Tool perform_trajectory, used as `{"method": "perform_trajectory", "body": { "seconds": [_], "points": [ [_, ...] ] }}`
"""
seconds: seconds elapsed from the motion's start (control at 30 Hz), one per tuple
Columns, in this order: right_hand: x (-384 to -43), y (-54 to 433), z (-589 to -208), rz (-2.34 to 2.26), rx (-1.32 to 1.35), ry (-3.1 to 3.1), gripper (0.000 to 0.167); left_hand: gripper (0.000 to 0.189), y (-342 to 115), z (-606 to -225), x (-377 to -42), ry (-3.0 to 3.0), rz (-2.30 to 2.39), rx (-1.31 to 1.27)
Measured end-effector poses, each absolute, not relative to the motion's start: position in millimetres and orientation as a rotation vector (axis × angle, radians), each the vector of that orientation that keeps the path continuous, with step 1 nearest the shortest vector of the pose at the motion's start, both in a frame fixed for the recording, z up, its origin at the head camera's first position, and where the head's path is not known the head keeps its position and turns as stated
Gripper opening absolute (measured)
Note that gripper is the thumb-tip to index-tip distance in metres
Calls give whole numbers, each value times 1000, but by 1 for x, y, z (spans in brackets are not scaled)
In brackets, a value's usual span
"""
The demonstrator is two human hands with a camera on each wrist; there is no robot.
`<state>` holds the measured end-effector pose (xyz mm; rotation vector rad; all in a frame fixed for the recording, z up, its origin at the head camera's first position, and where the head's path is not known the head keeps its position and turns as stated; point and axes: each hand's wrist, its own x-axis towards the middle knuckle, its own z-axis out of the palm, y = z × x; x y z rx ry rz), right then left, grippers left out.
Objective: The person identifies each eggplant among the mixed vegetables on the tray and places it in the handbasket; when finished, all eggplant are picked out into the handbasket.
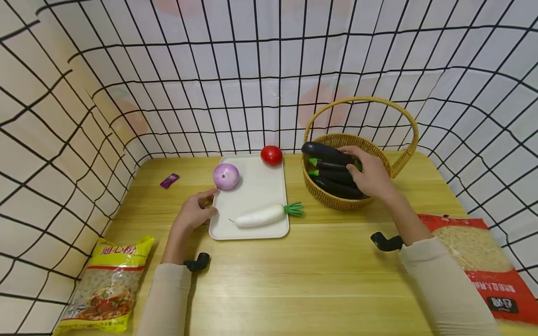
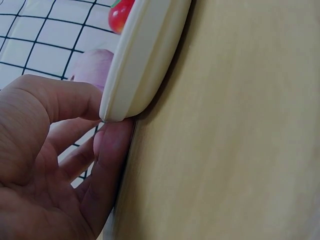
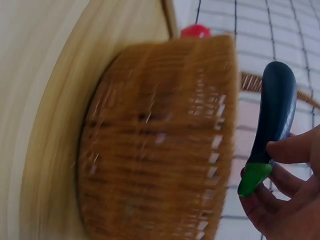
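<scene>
With thumb and fingers my right hand [image 1: 371,175] holds a dark eggplant [image 1: 322,151] above a wicker basket [image 1: 325,198]. In the right wrist view this eggplant [image 3: 277,105] shows its green cap near my fingers, beyond the basket's side. Several more eggplants [image 1: 336,176] lie in the basket. At the white tray's [image 1: 254,192] left edge, my left hand [image 1: 194,212] pinches the rim; in the left wrist view the thumb is at the rim and fingers are below it. The tray carries a purple onion [image 1: 227,177], a red tomato [image 1: 271,156] and a white radish [image 1: 260,217], its green top overhanging.
A yellow food bag [image 1: 109,284] lies at the front left, a red bag [image 1: 475,252] at the right. A small purple packet [image 1: 169,180] rests left of the tray. Black wire grid [image 1: 252,74] stands around the back and sides. The basket's tall handle [image 1: 365,99] arches above it.
</scene>
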<state>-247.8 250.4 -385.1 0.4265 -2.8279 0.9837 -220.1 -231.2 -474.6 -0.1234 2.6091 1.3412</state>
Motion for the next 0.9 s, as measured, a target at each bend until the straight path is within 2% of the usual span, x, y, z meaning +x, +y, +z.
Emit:
{"method": "perform_trajectory", "body": {
  "seconds": [0.37,0.63,0.9],
  "points": [
    [-279,274,-400,931,268,-2937,47,71,-235,-474,-218,2620,1340,-130],
    [-305,277,-423,863,231,-2966,46,71,-232,-473,-215,2617,1342,-130],
    [-307,280,-425,899,230,-2968,45,70,-229,-474,-217,2595,1365,-99]
  ]
}}
